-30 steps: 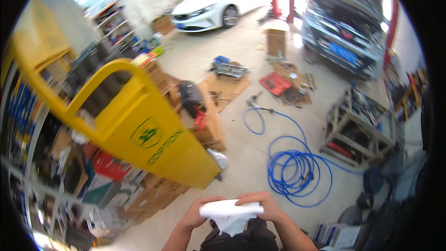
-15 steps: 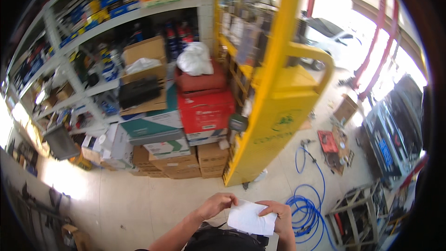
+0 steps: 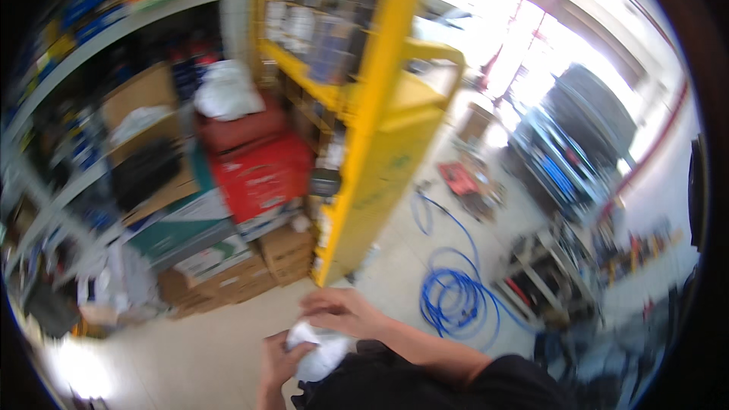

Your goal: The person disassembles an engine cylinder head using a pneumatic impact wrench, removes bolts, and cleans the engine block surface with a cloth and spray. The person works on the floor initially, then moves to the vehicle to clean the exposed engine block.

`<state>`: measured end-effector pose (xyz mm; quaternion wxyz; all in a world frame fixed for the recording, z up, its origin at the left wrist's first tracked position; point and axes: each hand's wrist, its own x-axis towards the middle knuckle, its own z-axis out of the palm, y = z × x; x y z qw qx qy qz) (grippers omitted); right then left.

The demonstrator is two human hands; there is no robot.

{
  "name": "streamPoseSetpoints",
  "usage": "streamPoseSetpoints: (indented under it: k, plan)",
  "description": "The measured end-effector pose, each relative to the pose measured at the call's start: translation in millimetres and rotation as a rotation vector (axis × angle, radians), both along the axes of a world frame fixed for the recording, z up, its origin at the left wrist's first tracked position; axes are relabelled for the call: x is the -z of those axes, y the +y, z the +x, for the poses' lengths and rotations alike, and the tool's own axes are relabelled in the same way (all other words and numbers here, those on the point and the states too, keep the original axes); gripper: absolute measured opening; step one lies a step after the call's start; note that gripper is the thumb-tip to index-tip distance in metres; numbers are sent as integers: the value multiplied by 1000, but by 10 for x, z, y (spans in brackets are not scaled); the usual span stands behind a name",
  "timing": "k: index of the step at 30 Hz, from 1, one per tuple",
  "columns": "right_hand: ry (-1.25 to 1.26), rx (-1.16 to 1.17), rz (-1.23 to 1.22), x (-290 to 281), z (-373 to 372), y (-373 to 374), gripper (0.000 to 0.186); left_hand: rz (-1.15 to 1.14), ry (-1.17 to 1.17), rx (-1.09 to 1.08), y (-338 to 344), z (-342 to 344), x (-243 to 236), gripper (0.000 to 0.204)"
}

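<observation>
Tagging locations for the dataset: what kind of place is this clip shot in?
Most likely a car repair workshop with a parts store. Shelving stacked with cardboard boxes, a blue hose coiled on the floor, and what looks like a vehicle in the bay, though blurred.

Workshop storeroom, blurred.
I see a pale floor [image 3: 190, 349], box-laden shelves [image 3: 99, 106], a yellow rack [image 3: 380, 129], a blue hose [image 3: 456, 296], and bright daylight from the right.
</observation>
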<state>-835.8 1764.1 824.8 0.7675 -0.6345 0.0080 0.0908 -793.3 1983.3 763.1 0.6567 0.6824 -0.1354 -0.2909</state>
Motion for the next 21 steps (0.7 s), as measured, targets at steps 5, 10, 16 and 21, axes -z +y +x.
streamPoseSetpoints:
  k: [5, 10, 16, 21]
  plan:
    - [85, 62, 214, 365, -86, -152, 56, -60, -225, -336, -480, -95, 204, 27]
    - [198, 296, -33, 601, -341, -624, 37, 60, -303, -136, -1184, -57, 263, 29]
    - [126, 553, -202, 874, -682, -1849, 38, 185, -107, 265, -2420, 83, 454, 42]
    - [101, 718, -362, 1008, -1144, -3272, 34, 169, -95, 523, -4002, -92, 284, 39]
